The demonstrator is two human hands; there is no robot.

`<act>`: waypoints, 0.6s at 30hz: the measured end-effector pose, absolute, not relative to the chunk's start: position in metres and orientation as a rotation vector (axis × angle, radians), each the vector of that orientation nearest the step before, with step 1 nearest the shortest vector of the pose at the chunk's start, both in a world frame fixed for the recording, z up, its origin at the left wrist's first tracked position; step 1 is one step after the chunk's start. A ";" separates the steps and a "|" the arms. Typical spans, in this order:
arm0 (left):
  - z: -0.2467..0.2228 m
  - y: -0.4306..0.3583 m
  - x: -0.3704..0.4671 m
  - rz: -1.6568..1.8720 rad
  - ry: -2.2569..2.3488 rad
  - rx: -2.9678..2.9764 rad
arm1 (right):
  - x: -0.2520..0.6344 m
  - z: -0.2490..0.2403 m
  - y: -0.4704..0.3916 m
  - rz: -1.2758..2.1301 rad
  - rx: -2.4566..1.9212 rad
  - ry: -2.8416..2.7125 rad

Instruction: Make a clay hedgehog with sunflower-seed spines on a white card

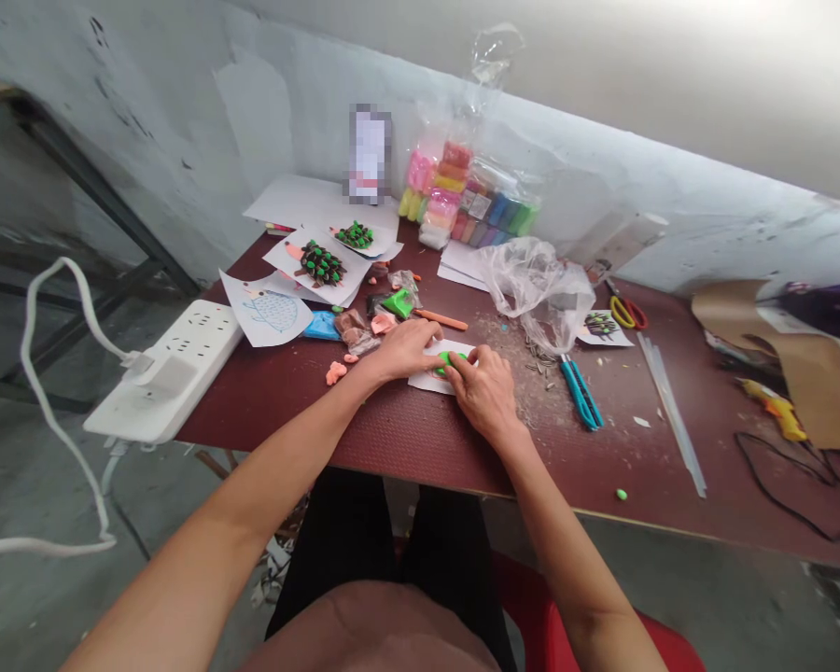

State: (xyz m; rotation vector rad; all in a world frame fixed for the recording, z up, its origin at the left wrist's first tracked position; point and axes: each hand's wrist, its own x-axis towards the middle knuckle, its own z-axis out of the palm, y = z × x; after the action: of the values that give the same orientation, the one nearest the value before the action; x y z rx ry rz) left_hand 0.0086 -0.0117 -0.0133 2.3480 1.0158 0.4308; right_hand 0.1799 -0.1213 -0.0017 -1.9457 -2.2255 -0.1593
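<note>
A small white paper (430, 382) lies on the dark red table (392, 425), with bright green clay (450, 360) on it. My left hand (414, 347) rests at the paper's left side, fingers bent toward the clay. From the right, my right hand (486, 385) has its thumb and fingers closed at the green clay, partly covering it. An orange stick (441, 320) lies just behind my hands. Left of them are pink clay lumps (335, 373), a blue clay pack (320, 325) and a brown clay pack (354, 330).
Hedgehog pictures (315, 263) lie at the back left, near a white power strip (175, 373). Bagged coloured clay (469, 201) stands by the wall. To the right are a blue-handled cutter (581, 392), scissors (627, 311), clear sticks (672, 411) and a yellow glue gun (774, 407).
</note>
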 end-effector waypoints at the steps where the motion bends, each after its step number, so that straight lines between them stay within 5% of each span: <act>1: -0.014 -0.012 0.009 0.435 1.015 2.351 | 0.180 -0.002 -0.121 -0.168 -1.935 -2.222; 18: -0.012 -0.004 0.002 0.454 0.889 2.254 | 0.182 -0.008 -0.123 -0.125 -1.755 -2.178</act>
State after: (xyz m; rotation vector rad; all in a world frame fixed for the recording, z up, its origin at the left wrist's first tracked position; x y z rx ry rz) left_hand 0.0022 -0.0042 -0.0123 2.2542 0.8891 0.4538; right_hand 0.1818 -0.1228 -0.0085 -1.7552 -2.1783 -0.1246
